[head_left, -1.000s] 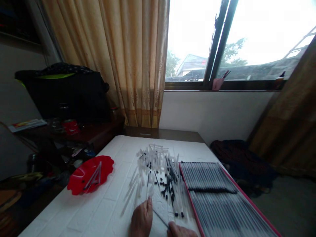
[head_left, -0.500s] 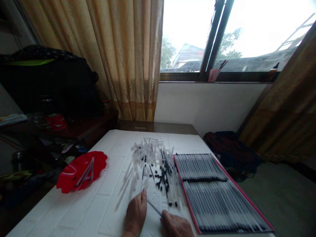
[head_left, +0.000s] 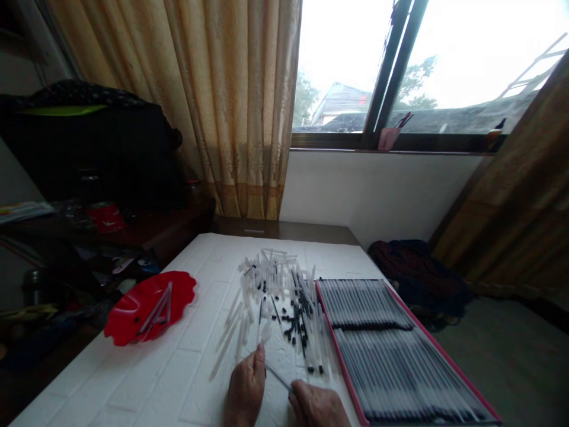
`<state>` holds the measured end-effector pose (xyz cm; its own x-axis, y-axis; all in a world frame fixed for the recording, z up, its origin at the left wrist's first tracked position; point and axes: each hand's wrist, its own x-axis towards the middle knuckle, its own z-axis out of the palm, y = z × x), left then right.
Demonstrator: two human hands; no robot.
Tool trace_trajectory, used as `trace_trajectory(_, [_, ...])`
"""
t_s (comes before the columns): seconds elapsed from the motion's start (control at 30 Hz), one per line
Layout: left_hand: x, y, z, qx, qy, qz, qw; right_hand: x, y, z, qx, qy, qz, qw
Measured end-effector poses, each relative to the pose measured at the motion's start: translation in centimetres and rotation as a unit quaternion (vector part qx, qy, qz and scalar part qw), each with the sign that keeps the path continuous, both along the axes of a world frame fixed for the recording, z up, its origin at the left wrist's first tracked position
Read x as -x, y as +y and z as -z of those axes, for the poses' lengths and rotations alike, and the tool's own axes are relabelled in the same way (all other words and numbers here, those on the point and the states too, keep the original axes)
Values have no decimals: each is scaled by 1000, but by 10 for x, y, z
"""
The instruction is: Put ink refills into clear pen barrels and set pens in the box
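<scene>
A thin dark pen refill (head_left: 279, 378) slants between my hands above the white table. My left hand (head_left: 246, 382) is closed on its upper end, thumb on top. The fingers of my right hand (head_left: 316, 404) pinch the lower end. Just beyond my left thumb is a small translucent piece (head_left: 265, 333); whether it touches the thumb I cannot tell. Ahead lie scattered clear pen tubes (head_left: 229, 338), small black caps (head_left: 310, 369) and more dark refills (head_left: 276, 311). A red-edged tray (head_left: 341, 354) on the right holds two rows of filled pens (head_left: 400, 370).
On the left of the table (head_left: 178, 367) stands a red scalloped dish (head_left: 120, 308) with a few clear tubes in it. A dark desk (head_left: 146, 231) with a covered screen is farther left. Dark cloth (head_left: 418, 273) lies beyond the table's right edge.
The view has shifted slightly, so the table's things appear a little farther right. Both hands keep hold of the refill in nearly the same pose.
</scene>
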<state>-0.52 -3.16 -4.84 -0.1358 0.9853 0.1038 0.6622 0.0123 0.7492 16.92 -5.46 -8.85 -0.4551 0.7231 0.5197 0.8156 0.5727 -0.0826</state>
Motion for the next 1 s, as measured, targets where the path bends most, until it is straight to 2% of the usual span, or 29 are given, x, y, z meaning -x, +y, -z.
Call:
trace_trajectory(0.13, [0,2,4,-1,11,5,1000,-1,1,3,32,-34,-33,998])
trace_trajectory(0.37, [-1,6,-2,17,42,11,999,4,-2,-13,16,-18,-17,1000])
trace_trajectory(0.53, [1,4,-8,22,-8,8,1000,10,-2,-24,-3,23,-3,1000])
trace_trajectory(0.73, [7,9,-4,18,-70,-18,997,8,-7,-28,4,84,22,996])
trace_trajectory(0.87, [8,9,-4,31,-73,-24,997,-19,-22,-40,42,143,84,985])
trace_trajectory(1.0, [7,6,-7,21,-57,-11,998,-72,-28,-68,111,223,184,951])
